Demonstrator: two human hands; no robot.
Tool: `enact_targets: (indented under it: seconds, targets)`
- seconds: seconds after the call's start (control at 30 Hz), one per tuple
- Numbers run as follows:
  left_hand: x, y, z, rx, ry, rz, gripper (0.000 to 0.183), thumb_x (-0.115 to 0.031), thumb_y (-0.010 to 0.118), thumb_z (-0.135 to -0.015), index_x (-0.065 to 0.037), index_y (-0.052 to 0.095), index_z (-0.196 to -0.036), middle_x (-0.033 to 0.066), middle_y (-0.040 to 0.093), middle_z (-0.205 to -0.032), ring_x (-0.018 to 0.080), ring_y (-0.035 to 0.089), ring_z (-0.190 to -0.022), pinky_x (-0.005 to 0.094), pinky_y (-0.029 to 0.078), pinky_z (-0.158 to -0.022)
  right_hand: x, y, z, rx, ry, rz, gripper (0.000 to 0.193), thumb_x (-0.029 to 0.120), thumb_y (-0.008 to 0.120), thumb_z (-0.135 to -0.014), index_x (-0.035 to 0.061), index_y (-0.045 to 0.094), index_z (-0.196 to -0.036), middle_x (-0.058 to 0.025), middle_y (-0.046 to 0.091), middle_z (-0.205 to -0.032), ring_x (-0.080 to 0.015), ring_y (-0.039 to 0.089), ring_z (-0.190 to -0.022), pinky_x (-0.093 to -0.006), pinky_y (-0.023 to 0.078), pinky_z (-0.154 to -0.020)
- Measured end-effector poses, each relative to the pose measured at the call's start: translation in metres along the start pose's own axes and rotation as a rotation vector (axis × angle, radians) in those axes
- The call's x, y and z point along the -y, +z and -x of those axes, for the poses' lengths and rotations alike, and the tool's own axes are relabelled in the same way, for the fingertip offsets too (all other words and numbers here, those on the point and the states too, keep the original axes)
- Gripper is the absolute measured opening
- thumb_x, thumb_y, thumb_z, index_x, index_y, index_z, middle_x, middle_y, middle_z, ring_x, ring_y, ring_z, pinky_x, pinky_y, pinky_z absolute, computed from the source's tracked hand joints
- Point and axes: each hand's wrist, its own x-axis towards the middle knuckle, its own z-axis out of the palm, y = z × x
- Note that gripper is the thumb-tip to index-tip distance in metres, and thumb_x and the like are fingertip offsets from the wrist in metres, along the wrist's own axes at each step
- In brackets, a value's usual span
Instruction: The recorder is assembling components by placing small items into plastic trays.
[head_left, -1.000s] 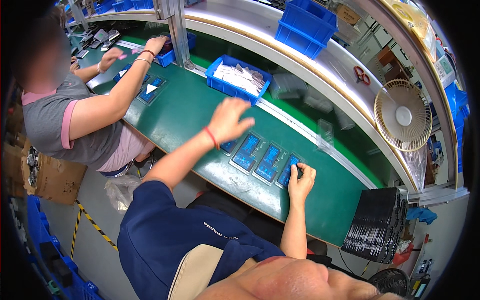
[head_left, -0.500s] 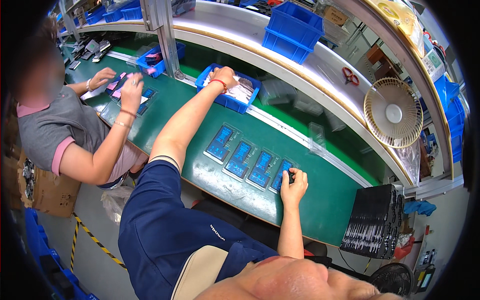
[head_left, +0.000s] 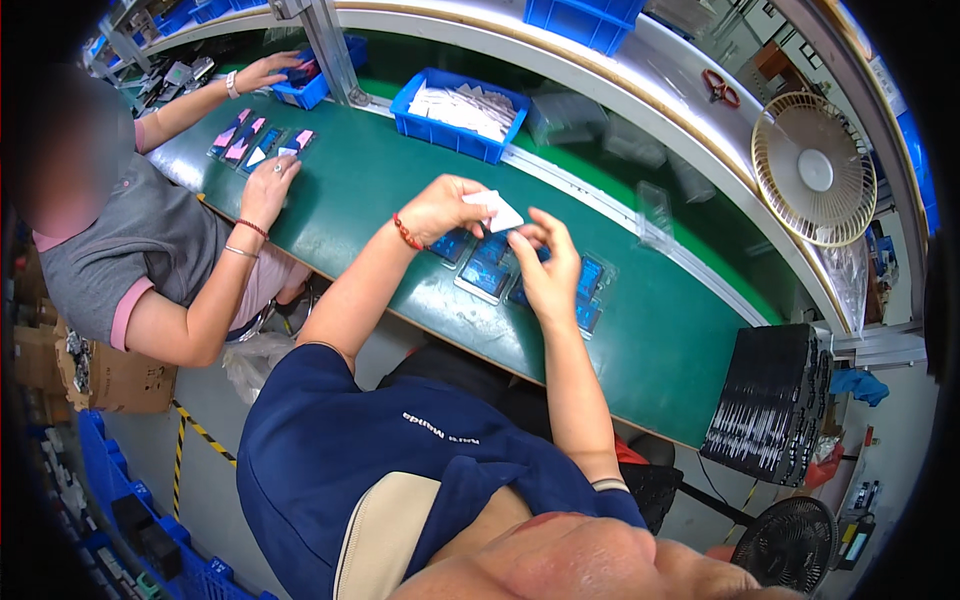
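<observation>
My left hand (head_left: 452, 210) is pinching a white pointed paper-like piece (head_left: 497, 212) above the green table. Close to that piece is my right hand (head_left: 548, 262), fingers apart, with nothing visible in them. Below both hands lies a row of flat, phone-like panels (head_left: 487, 276) with blue faces in clear trays; the hands partly cover them. One blue panel (head_left: 592, 272) shows to the right of my right wrist. Beyond my hands, a blue bin (head_left: 445, 133) holds a heap of white pieces (head_left: 465, 107). A small dark bit under the held piece is too small to name.
At left a co-worker reaches one hand (head_left: 268, 70) into another blue bin (head_left: 303, 95), beside panels with pink pieces (head_left: 238, 135). Stacked black trays (head_left: 765, 405) stand at the table's right end. Red-handled scissors (head_left: 720, 88) and a beige round fan grille (head_left: 815, 170) are at the shelf.
My left hand has come out of the white-piece bin with a white piece, toward me. My right hand has left the rightmost panel and moved left toward it. The co-worker's hand reached into their bin.
</observation>
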Motion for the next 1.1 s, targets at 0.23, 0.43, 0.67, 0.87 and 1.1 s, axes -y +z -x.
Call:
enact_targets:
  seconds: [0.23, 0.43, 0.67, 0.87, 1.1]
  targets:
    - [0.030, -0.003, 0.042, -0.265, 0.089, -0.689, 0.020, -0.017, 0.066, -0.086, -0.004, 0.069, -0.102, 0.0099, 0.066, -0.094, 0.0225, 0.062, -0.088, 0.0319, 0.050, -0.079, -0.019, 0.010, 0.010, 0.154, -0.063, 0.446, 0.013, 0.009, 0.071, -0.077, 0.0074, 0.072, -0.090, -0.0051, 0.065, -0.076, -0.0168, 0.057, -0.076, -0.0334, 0.041, -0.078]
    - [0.006, 0.007, 0.032, -0.550, 0.459, -1.300, 0.028, -0.017, 0.075, -0.073, -0.007, 0.070, -0.099, 0.0123, 0.064, -0.091, 0.0326, 0.056, -0.090, 0.0391, 0.046, -0.085, -0.016, 0.011, 0.021, 0.101, -0.341, 0.725, 0.019, 0.016, 0.075, -0.072, 0.0117, 0.070, -0.091, -0.0042, 0.061, -0.086, -0.0240, 0.052, -0.089, -0.0409, 0.033, -0.087]
    - [-0.059, -0.059, -0.077, -0.625, 0.254, -1.419, 0.033, -0.031, 0.075, -0.074, -0.005, 0.073, -0.095, 0.0156, 0.068, -0.101, 0.0315, 0.060, -0.098, 0.0370, 0.044, -0.090, -0.028, 0.007, 0.018, 0.083, -0.293, 0.633, 0.011, 0.017, 0.073, -0.075, 0.0092, 0.069, -0.081, -0.0054, 0.063, -0.083, -0.0250, 0.055, -0.087, -0.0396, 0.034, -0.087]
    - [-0.074, -0.042, -0.119, -0.647, -0.225, -1.578, 0.048, -0.045, 0.077, -0.072, -0.006, 0.073, -0.098, 0.0175, 0.067, -0.109, 0.0308, 0.062, -0.106, 0.0357, 0.043, -0.098, -0.029, 0.005, 0.018, 0.079, -0.280, 0.628, 0.009, 0.017, 0.072, -0.076, 0.0091, 0.069, -0.079, -0.0044, 0.064, -0.080, -0.0232, 0.056, -0.084, -0.0380, 0.034, -0.087]
    - [-0.056, -0.087, -0.139, -0.635, -0.167, -1.250, 0.029, -0.034, 0.078, -0.071, -0.010, 0.071, -0.085, 0.0143, 0.069, -0.091, 0.0260, 0.066, -0.089, 0.0348, 0.051, -0.083, -0.028, 0.006, 0.018, 0.104, -0.268, 0.615, 0.008, 0.017, 0.071, -0.077, 0.0094, 0.070, -0.078, -0.0042, 0.064, -0.079, -0.0224, 0.055, -0.082, -0.0376, 0.033, -0.087]
